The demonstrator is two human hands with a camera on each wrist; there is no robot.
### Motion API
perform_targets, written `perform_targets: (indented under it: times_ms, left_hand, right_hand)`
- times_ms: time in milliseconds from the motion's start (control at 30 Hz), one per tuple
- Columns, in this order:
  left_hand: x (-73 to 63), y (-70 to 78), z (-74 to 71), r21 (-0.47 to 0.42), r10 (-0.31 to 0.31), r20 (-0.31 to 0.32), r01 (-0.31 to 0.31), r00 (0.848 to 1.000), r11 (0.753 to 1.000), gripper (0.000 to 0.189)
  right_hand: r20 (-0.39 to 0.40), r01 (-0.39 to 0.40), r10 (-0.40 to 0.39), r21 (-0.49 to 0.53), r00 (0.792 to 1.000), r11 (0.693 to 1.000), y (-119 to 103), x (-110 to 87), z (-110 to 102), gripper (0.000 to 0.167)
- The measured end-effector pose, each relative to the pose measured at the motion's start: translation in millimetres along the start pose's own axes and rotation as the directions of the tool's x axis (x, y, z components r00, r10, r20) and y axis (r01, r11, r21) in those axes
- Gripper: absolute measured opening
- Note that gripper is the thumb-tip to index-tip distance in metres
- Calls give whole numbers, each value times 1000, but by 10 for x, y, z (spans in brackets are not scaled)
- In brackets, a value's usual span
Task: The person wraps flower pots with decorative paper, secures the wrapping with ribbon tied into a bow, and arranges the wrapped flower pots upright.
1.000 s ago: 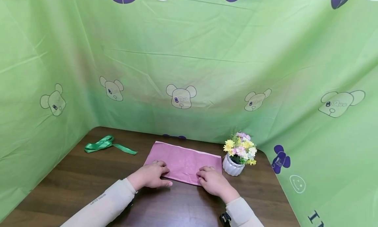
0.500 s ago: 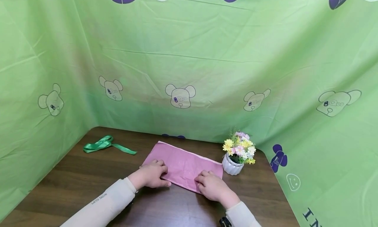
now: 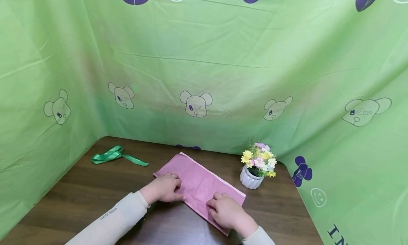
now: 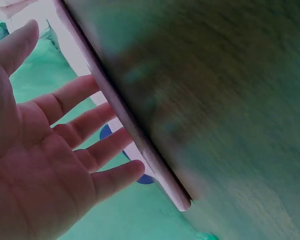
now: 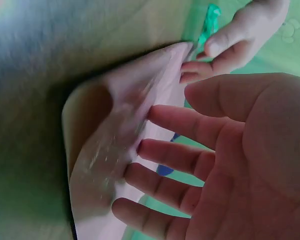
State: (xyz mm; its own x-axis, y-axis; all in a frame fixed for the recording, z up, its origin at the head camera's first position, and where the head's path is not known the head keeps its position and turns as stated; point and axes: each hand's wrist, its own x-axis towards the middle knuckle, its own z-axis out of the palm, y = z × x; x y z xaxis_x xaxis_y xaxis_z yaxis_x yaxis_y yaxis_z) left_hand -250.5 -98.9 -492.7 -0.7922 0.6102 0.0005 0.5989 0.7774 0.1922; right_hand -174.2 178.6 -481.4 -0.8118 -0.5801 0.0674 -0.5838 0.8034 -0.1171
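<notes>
A folded pink sheet of paper (image 3: 204, 177) with a white far edge lies slantwise on the brown table (image 3: 178, 223). Its right end is turned toward the person, and in the right wrist view the layers at that end of the sheet (image 5: 140, 95) bow apart. The left hand (image 3: 165, 189) rests its fingers on the sheet's left part. In the left wrist view the fingers of this hand (image 4: 45, 160) reach the folded edge nearly straight. On the right part, the right hand (image 3: 227, 212) presses with extended fingertips, seen from the palm side in the right wrist view.
A loosely coiled green ribbon (image 3: 111, 155) lies at the back left of the table. Toward the back right stands a white pot (image 3: 251, 178) with yellow, pink and white flowers (image 3: 259, 160). Green printed cloth (image 3: 204, 78) hangs around the table's back and sides.
The pink sheet has turned clockwise, its right end swinging toward the person and away from the flower pot. The right hand has moved nearer with it; the left hand stays about in place.
</notes>
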Motion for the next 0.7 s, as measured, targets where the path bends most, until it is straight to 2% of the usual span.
perform_targets:
  times_ms: [200, 300, 467, 567, 700]
  left_hand:
    - [13, -1, 15, 16, 17, -36, -16, 999, 1000, 41]
    - [28, 2, 14, 16, 20, -47, -19, 999, 1000, 37]
    - [54, 24, -3, 20, 2, -11, -1, 1000, 1000, 35]
    - [57, 38, -12, 11, -5, 12, 4, 1000, 1000, 34]
    - [64, 47, -14, -1, -18, 28, 18, 999, 1000, 32]
  right_hand:
    - [14, 39, -39, -39, 999, 998, -74, -64, 6, 27]
    - [27, 68, -65, -100, 997, 993, -86, -89, -3, 28]
    - [14, 129, -129, -206, 992, 970, -73, -126, -7, 26]
    - [-10, 201, -206, -179, 978, 963, -66, -138, 0, 21]
    - [-49, 301, -310, -136, 949, 944, -93, -155, 13, 18]
